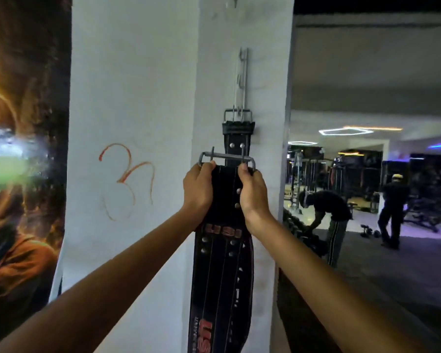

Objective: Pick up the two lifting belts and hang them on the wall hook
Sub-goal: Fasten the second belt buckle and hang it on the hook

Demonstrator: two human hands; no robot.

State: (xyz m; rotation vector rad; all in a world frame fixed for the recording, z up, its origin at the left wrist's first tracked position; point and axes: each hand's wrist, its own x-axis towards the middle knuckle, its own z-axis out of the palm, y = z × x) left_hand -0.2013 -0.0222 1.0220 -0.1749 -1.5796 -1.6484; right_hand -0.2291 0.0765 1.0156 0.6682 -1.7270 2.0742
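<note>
A black lifting belt hangs by its metal buckle from the steel wall hook on the white pillar. In front of it I hold a second black belt with red USI lettering, upright, its buckle level with the hanging belt's rivets. My left hand grips the belt's top left edge. My right hand grips the top right edge by the buckle. The held belt's lower end runs out of the frame at the bottom.
The white pillar bears an orange scribble. A dark poster covers the wall at left. To the right, a gym floor with racks, dumbbells and two people, one bent over and one standing.
</note>
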